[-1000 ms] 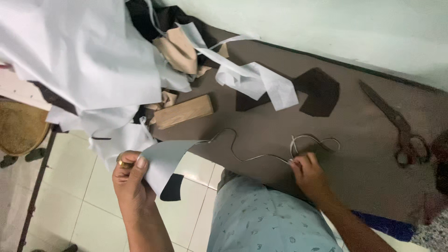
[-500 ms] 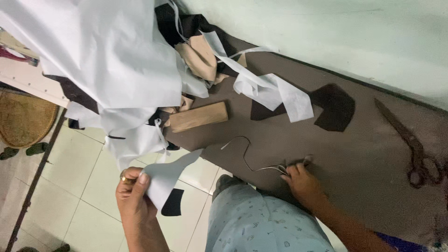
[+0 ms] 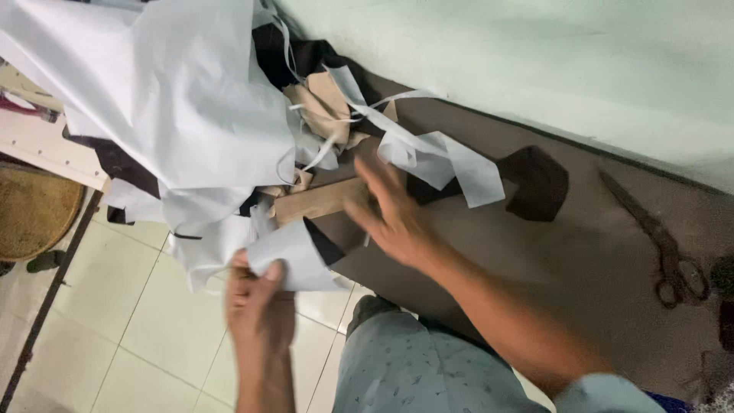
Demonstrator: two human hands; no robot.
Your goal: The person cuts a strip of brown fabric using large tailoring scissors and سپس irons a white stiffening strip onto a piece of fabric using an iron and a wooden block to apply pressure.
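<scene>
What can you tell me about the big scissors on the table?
The scissors are long, dark and look like old metal, dull rather than shiny. They lie flat on the brown table, near the pale wall. The blades are closed and point up and to the left; the two round finger loops sit at the lower right end. Nothing touches them except the table. Neither hand is near them, and a dark cut piece lies apart to their left.

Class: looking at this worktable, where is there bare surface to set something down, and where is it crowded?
Bare brown table lies between the dark cut piece and the scissors, and along the near edge. The far-left end is crowded: white sheets, strips, a wooden block.
</scene>
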